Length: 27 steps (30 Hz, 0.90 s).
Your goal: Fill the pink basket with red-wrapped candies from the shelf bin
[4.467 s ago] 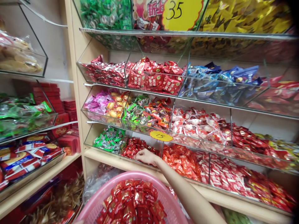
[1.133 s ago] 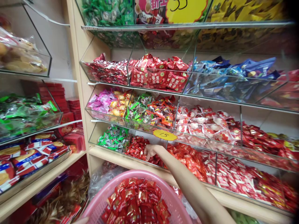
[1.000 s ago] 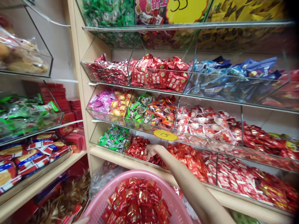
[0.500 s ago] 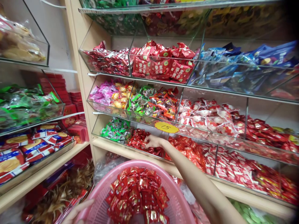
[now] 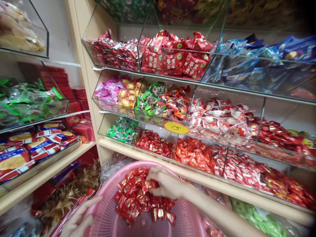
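Right hand (image 5: 166,182) among red candies (image 5: 134,204), pink basket (image 5: 106,207)

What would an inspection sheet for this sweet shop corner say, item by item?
Surface: pale wooden ledge just beyond the pink basket.
Main things: that basket, with red-wrapped sweets piled inside.
Clutter: crumpled clear plastic behind the basket; brown feathery things to its left.
Fingers: right hand, among the sweets, grip unclear; left hand, spread at the basket's rim.
Cables: none certain; white strip along one shelf edge.
Surroundings: clear-fronted bins of wrapped sweets; yellow tag reading 15.
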Tool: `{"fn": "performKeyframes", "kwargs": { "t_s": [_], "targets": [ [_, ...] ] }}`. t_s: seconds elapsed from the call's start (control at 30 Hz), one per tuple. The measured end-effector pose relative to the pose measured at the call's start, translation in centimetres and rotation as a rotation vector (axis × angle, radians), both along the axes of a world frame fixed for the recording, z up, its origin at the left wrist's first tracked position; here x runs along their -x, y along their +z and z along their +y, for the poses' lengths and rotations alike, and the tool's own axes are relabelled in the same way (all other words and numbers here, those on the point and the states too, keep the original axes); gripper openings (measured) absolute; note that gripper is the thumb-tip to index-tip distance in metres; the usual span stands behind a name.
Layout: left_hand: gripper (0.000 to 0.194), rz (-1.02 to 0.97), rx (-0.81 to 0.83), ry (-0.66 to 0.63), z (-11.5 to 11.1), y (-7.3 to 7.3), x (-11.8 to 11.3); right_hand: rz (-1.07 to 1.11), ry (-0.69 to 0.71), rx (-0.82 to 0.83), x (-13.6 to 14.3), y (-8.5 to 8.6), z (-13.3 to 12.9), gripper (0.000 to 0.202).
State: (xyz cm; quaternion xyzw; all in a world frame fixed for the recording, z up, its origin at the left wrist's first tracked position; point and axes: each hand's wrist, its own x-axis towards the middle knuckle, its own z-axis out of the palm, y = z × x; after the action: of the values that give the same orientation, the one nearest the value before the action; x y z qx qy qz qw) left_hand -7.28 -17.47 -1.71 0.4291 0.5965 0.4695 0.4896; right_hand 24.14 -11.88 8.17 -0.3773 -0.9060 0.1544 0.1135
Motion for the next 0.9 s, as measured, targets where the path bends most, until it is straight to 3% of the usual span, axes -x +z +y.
{"fn": "performKeyframes", "kwargs": {
  "t_s": [0.1, 0.2, 0.53, 0.9],
  "targets": [
    [0.043, -0.006, 0.014, 0.049, -0.1, 1.0, -0.6, -0.186, 0.049, 0.014, 0.5, -1.8, -2.5, 0.021],
    [0.044, -0.009, 0.012, 0.069, -0.1, 1.1, -0.7, -0.292, 0.088, -0.005, 1.1, -3.0, -3.9, 0.023],
    [0.048, -0.001, -0.028, 0.016, -0.4, -1.6, 0.4, -0.363, 0.115, -0.053, 2.5, -6.9, -4.3, 0.024],
    [0.053, -0.078, 0.006, 0.012, -0.3, -1.2, 0.3, -0.359, 0.04, -0.146, 2.4, -7.1, -4.5, 0.014]
  ]
}}
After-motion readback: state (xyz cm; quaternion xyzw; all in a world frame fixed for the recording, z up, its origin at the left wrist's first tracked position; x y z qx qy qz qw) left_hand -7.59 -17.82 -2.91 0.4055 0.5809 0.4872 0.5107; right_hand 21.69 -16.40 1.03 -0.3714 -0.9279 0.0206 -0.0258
